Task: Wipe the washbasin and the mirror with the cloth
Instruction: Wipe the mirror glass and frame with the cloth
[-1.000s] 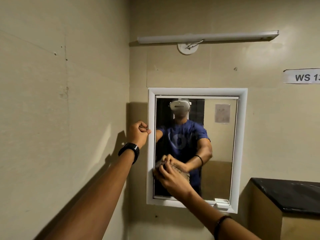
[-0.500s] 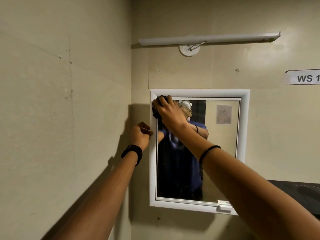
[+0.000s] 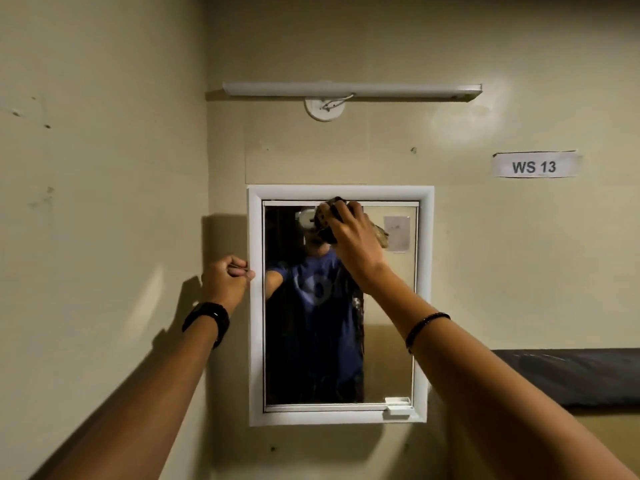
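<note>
A mirror in a white frame hangs on the beige wall ahead. My right hand grips a dark bunched cloth and presses it against the glass near the top edge, right of the middle. A paler part of the cloth sticks out to the right of the hand. My left hand is curled, with its fingertips against the outer left edge of the frame at mid height. The washbasin is out of view.
A tube light fitting is fixed above the mirror. A paper label reading WS 13 is stuck on the wall at right. A black counter top juts out at lower right. A side wall closes the left.
My right hand carried the cloth from the mirror's lower left up to the top left corner, then along the top edge to the right. My left hand has stayed at the frame's left edge.
</note>
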